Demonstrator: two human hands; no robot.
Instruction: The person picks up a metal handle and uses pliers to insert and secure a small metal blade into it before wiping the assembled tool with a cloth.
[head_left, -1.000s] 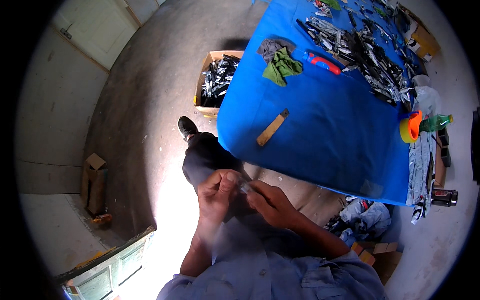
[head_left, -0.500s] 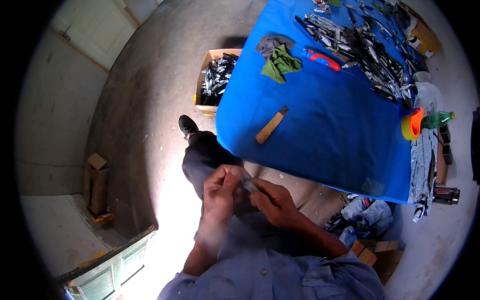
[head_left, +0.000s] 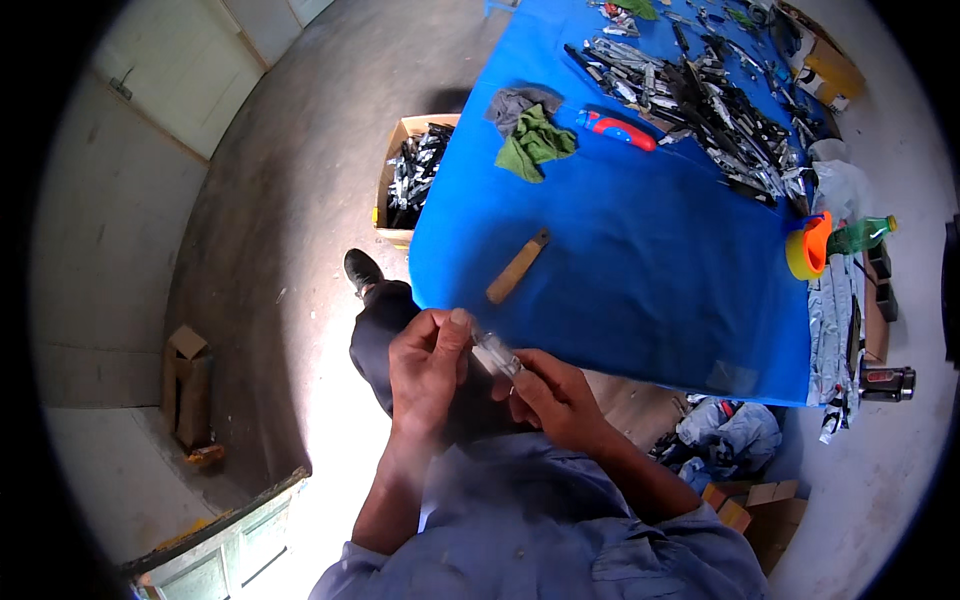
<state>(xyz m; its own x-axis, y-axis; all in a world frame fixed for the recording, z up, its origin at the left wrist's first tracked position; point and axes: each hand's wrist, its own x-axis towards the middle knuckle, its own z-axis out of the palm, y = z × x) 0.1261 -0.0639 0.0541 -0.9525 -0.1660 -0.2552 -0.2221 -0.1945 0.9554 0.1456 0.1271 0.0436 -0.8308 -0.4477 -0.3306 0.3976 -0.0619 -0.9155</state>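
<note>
Above my lap, in front of the table's near edge, I hold a small, narrow, clear and silvery piece (head_left: 497, 352) of a kind I cannot make out. My right hand (head_left: 556, 400) is closed round its lower end, thumb on top. At the upper end, my left hand (head_left: 425, 368) is closed in a pinch, its thumb pointing up. Just beyond, a flat tan strip with a dark tip (head_left: 516, 270) lies on the blue table cover (head_left: 640, 290). A red and blue handled tool (head_left: 618, 130) rests farther off, beside a green cloth (head_left: 535, 145) and a grey cloth (head_left: 512, 108).
A heap of black and silver strips (head_left: 715, 115) covers the table's far right. An orange and yellow tape roll (head_left: 808, 248) and a green bottle (head_left: 862, 235) stand at the right edge. On the floor are a filled carton (head_left: 393, 228) and plastic bags (head_left: 735, 437).
My hands have moved slightly apart, and more of the clear piece shows between them. The view has shifted a little, moving the table leftward in the picture.
</note>
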